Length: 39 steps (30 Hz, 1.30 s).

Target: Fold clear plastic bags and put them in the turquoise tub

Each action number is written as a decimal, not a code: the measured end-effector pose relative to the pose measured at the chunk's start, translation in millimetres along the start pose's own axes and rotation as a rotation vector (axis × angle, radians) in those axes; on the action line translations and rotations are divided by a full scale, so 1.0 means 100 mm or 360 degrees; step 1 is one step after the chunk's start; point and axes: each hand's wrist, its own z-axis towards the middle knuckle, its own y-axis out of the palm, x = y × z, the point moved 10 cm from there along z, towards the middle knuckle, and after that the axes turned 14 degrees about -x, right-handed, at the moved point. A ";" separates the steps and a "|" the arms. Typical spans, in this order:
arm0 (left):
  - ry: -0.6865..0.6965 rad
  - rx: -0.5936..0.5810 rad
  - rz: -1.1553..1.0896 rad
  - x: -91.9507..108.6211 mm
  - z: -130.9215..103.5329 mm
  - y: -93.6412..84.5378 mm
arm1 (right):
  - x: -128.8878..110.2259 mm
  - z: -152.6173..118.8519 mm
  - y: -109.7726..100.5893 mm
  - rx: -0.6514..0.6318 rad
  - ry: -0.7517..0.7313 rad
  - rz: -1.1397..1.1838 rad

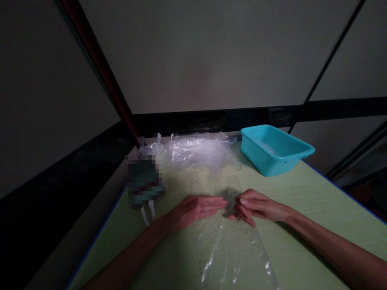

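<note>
A thin, clear plastic bag [229, 257] stretches from between my hands down to the near edge of the view. My left hand [199, 207] lies flat at its upper left part, fingers straight and together, pointing right. Whether that hand is inside the plastic or under it, I cannot tell. Close to its fingertips, my right hand [250, 205] is closed in a pinch on the upper end of the bag, thumb on top. The exact grip point is hidden by the fingers.
A pile of crumpled clear plastic [199, 149] lies along the back of the pale green table [308, 201]. At the back right stands a turquoise plastic basin [272, 161]. On the left is a dark, pixelated object [145, 181] with white straps. Pale panels [205, 56] rise behind.
</note>
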 end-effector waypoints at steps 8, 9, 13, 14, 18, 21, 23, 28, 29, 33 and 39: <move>0.0100 0.0015 0.0027 0.14 -0.06 0.00 | -0.20 -0.06 0.17 -0.0024 0.0042 -0.0558; 0.0087 -0.0023 0.0021 0.11 -0.05 0.01 | -0.23 -0.06 0.25 -0.0059 0.0069 -0.0763; 0.0101 -0.0094 -0.0051 0.01 -0.02 0.00 | -0.22 -0.02 0.68 -0.0340 0.0041 -0.1616; 0.0102 -0.0108 -0.0072 -0.01 -0.02 0.00 | -0.20 -0.01 0.80 -0.0439 -0.0023 -0.1772; 0.0092 -0.0165 -0.0093 -0.04 -0.01 0.03 | -0.07 -0.01 1.09 -0.0734 -0.0132 -0.2167; 0.0060 -0.0187 -0.0100 -0.07 -0.01 0.05 | -0.02 -0.04 1.20 -0.0846 -0.0175 -0.2299; 0.0037 -0.0197 -0.0110 -0.08 -0.01 0.06 | 0.00 -0.06 1.23 -0.0809 -0.0157 -0.2370; 0.0068 -0.0156 -0.0138 -0.03 -0.03 0.04 | 0.12 -0.06 1.20 -0.0652 0.0108 -0.2384; 0.0060 -0.0149 -0.0141 -0.03 -0.03 0.04 | 0.15 -0.06 1.21 -0.0672 0.0143 -0.2373; 0.0035 -0.0136 -0.0142 -0.03 -0.03 0.06 | 0.18 -0.07 1.23 -0.0707 0.0210 -0.2331; 0.0055 -0.0102 -0.0134 -0.01 -0.04 0.06 | 0.20 -0.06 1.26 -0.0768 0.0299 -0.2354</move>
